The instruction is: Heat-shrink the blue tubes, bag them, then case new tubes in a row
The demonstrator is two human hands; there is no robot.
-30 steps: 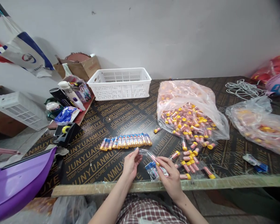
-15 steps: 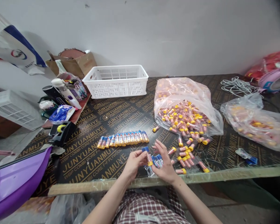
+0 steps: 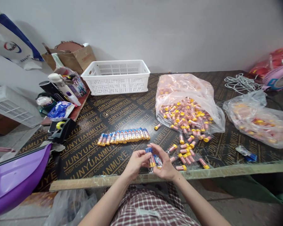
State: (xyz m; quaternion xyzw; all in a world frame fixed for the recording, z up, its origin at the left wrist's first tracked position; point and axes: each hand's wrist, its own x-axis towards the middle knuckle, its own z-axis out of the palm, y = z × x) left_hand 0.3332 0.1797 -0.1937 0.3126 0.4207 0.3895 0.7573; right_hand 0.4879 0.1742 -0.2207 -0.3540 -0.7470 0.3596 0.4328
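Close to the table's front edge, my left hand (image 3: 135,164) pinches a small clear tube (image 3: 151,161) with a yellow cap at its lower end and blue at its top. Around its other side curls my right hand (image 3: 167,165), fingers at the top and thumb near the yellow cap. Blue printed wrappers (image 3: 158,161) lie partly hidden behind the right hand. Beyond the hands runs a row of blue-wrapped tubes (image 3: 124,136), side by side. To the right, loose pink-filled tubes with yellow caps (image 3: 188,158) are scattered on the table.
An open plastic bag (image 3: 186,82) spills more tubes. Another bag (image 3: 271,122) lies farther right, near a white cable (image 3: 240,84) and a pink fan (image 3: 279,77). A white basket (image 3: 119,86) stands at the back. A tape dispenser (image 3: 61,130) and purple dustpan-like piece (image 3: 21,179) are left.
My right hand's fingers have closed in from spread to touching the top of the tube. The blue part now covers more of the tube's upper end. The view has shifted slightly.
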